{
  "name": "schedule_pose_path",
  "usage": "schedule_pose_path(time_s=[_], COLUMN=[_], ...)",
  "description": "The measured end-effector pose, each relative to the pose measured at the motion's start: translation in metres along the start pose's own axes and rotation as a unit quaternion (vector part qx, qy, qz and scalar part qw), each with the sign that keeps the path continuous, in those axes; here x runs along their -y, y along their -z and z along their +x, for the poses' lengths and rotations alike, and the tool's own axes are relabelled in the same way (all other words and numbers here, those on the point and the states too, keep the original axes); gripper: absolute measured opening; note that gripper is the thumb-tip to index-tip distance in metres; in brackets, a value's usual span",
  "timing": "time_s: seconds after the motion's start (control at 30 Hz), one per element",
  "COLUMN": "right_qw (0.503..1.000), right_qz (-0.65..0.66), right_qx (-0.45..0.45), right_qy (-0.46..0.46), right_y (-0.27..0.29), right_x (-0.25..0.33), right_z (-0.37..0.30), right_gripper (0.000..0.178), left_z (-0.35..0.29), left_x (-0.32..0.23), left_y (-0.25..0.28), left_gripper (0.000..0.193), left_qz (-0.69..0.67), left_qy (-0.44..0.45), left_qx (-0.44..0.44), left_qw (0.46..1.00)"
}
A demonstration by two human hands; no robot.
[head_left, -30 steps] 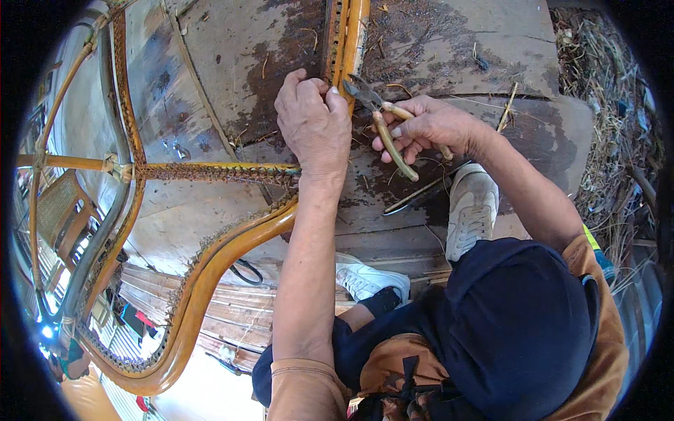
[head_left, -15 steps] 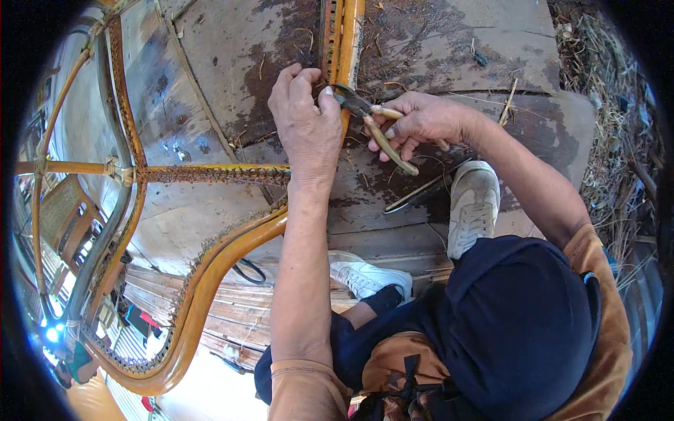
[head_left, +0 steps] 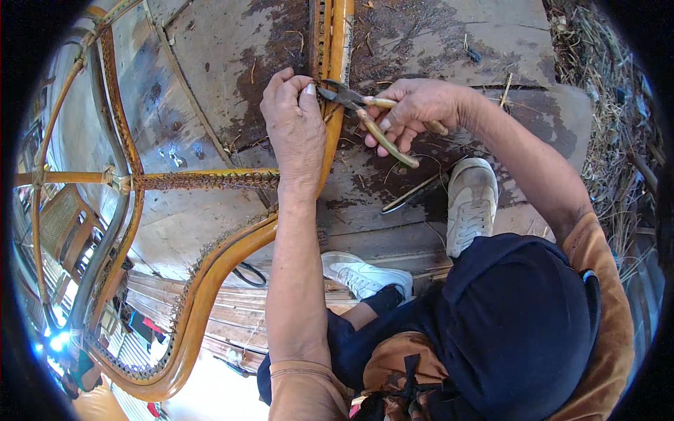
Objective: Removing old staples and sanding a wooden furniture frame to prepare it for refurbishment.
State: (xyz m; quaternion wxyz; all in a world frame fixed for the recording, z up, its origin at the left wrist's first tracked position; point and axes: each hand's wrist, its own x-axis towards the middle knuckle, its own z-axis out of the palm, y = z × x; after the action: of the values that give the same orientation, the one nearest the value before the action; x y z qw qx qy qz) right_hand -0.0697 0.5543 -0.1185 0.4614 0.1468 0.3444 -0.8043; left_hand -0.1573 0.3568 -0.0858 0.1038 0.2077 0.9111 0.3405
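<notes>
In my right hand (head_left: 425, 109) is a pair of pliers (head_left: 354, 102) with dark jaws and worn tan handles, which look spread apart. The jaws lie over a varnished orange-brown rattan frame (head_left: 235, 254), at its upright double rail lined with small holes. Left of that rail, my left hand (head_left: 293, 126) has its fingers curled and its thumb close to the jaw tips. What those fingertips pinch, if anything, is too small to make out. Short frayed cane ends bristle along the frame's crossbar (head_left: 210, 179) and its curved lower part.
Worn, stained boards (head_left: 435, 63) lie beneath the frame, scattered with cane scraps. A thin dark tool (head_left: 415, 194) rests near a light shoe (head_left: 472, 203). Dry fibres (head_left: 611, 119) are heaped at right. A woven-cane chair (head_left: 67, 221) stands at far left.
The rattan frame's upright rail has shifted slightly left in view. My left hand has moved a little left and down, and the plier jaws now reach further left across the rail.
</notes>
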Motion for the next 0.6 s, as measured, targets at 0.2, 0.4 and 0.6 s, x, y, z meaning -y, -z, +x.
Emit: schedule_pose_path(time_s=[0.2,0.4,0.6], right_qw=[0.999,0.996,0.986], right_qz=[-0.042,-0.068,-0.137], right_qx=[-0.006,-0.058,-0.088], right_qy=[-0.006,-0.016,0.034], right_y=[0.005,-0.009,-0.014], right_x=[0.009,0.009,0.007], right_z=[0.007,0.005,0.006], right_gripper=[0.028,0.024,0.023], left_z=[0.003,0.001,0.0], left_x=[-0.006,-0.008,-0.008], left_y=[0.001,-0.006,-0.013], left_gripper=[0.013,0.012,0.011], left_qz=[0.096,0.13,0.135], left_qy=[-0.088,-0.108,-0.096], left_qx=[-0.024,-0.058,-0.096], left_qw=[0.991,0.984,0.982])
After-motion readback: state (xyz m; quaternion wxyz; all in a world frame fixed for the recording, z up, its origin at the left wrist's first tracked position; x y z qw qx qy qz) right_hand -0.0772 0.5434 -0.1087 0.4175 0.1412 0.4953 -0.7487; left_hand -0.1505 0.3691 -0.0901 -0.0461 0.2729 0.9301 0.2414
